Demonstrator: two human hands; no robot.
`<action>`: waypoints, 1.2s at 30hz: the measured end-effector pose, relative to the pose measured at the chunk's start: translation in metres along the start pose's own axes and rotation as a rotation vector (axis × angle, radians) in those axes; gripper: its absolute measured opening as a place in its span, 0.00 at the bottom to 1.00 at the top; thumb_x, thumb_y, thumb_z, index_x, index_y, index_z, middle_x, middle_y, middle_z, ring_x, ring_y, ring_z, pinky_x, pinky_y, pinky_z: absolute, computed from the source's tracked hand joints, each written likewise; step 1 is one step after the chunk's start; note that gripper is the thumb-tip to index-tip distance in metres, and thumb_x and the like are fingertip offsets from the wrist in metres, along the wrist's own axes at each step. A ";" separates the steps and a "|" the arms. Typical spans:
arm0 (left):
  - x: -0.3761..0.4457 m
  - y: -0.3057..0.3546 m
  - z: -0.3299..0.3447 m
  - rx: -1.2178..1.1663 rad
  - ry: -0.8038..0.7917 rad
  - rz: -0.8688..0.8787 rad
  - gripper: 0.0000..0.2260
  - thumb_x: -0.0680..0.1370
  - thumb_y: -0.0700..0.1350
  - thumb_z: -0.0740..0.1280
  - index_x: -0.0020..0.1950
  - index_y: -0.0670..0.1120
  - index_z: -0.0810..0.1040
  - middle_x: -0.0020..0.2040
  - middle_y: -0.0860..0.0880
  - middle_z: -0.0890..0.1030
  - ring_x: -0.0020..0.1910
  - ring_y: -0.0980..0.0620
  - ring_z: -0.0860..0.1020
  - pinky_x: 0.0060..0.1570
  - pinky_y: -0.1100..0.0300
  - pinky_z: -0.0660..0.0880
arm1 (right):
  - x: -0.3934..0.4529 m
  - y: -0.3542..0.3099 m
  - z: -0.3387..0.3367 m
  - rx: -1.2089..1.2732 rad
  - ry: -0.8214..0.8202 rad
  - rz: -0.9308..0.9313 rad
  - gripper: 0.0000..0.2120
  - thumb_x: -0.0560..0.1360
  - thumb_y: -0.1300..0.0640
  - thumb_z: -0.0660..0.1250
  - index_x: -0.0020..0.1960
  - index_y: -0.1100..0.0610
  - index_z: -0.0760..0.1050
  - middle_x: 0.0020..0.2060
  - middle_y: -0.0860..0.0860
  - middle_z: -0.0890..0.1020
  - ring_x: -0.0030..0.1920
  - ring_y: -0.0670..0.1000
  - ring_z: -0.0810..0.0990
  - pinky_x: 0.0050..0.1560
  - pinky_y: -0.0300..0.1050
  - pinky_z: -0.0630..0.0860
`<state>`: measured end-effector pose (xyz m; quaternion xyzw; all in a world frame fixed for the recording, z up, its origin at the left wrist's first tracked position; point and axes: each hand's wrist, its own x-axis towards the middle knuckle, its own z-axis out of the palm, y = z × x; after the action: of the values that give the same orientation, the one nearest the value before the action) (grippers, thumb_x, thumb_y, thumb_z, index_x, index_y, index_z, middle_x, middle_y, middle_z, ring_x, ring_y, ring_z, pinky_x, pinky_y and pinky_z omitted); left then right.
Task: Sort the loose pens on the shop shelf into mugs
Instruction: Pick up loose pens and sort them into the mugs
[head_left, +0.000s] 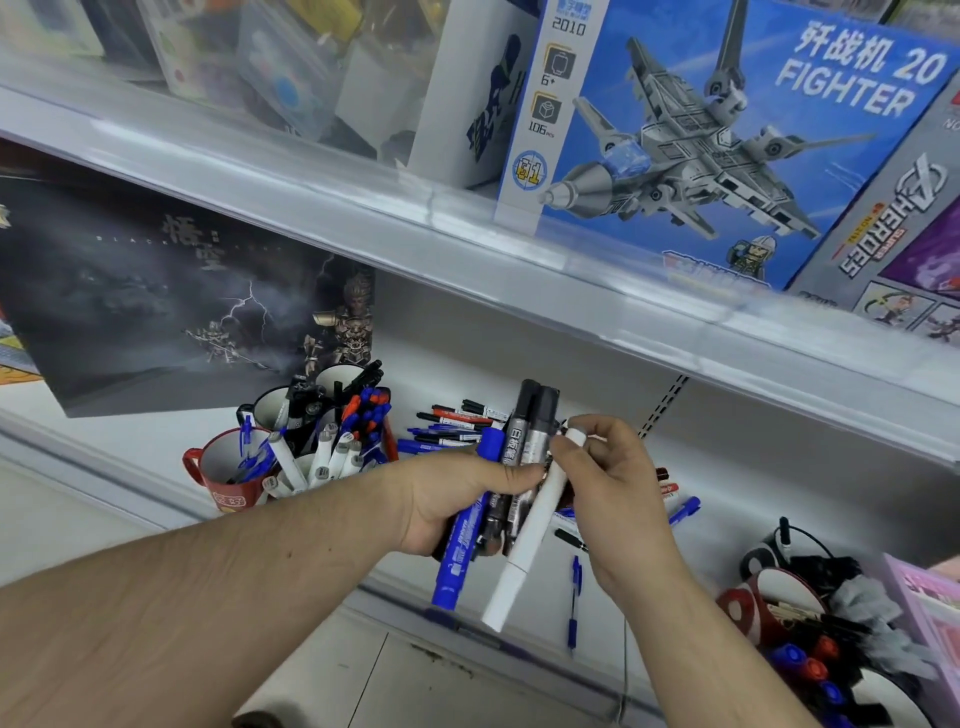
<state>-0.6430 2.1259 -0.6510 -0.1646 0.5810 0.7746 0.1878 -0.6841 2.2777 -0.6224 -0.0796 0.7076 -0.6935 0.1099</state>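
Pens (457, 428) are still scattered loose on the shop shelf (727, 467), in a pile just behind the bundle of markers (511, 467) that is gripped in the left hand (457, 501). That bundle, made up of blue, black and grey markers, is held upright with the fingers curled round it. A white marker (530, 530) is pinched near its upper end by the right hand (608, 483), directly beside the bundle and touching it; whether it is being added to the bundle or drawn out of it cannot be told.

Part of the sorting appears to be done. To the left of the bundle a red mug (228, 480) is seen holding blue pens, and a group of white markers (322, 457) stands just beside it, in a container whose walls are hidden. Behind these, a dark mug (267, 410) is filled with black markers, and red and blue capped pens (366, 413) are packed together next to it.

Much is judged to be left. More pens lie to the right of the bundle, among them a blue pen (684, 510), and a blue ballpoint (574, 603) lies below it near the shelf edge. Further right and lower, another mug (748, 605) is seen with a mixed lot of pens, partly cut off by the frame.
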 end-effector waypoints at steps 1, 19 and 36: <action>0.000 0.003 -0.003 0.018 0.020 0.001 0.17 0.67 0.49 0.77 0.51 0.42 0.81 0.44 0.43 0.82 0.37 0.49 0.80 0.41 0.55 0.79 | 0.001 0.003 -0.001 0.033 0.020 0.026 0.07 0.78 0.65 0.67 0.50 0.55 0.75 0.33 0.52 0.81 0.32 0.50 0.79 0.35 0.48 0.77; -0.083 -0.004 -0.158 0.020 0.613 0.014 0.17 0.67 0.44 0.79 0.51 0.43 0.79 0.45 0.40 0.81 0.44 0.39 0.78 0.56 0.33 0.74 | 0.038 0.079 0.107 0.040 0.100 -0.169 0.12 0.78 0.67 0.67 0.44 0.50 0.73 0.37 0.52 0.83 0.38 0.55 0.83 0.45 0.48 0.80; -0.070 -0.012 -0.170 0.077 0.516 0.078 0.10 0.74 0.37 0.74 0.51 0.45 0.77 0.40 0.45 0.81 0.40 0.46 0.78 0.46 0.50 0.74 | 0.068 0.126 0.209 -1.155 -0.569 -0.622 0.09 0.78 0.55 0.65 0.52 0.54 0.83 0.47 0.53 0.84 0.50 0.56 0.79 0.48 0.44 0.71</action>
<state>-0.5694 1.9582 -0.6742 -0.3266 0.6448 0.6909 0.0096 -0.6888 2.0619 -0.7543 -0.5011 0.8501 -0.1597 0.0275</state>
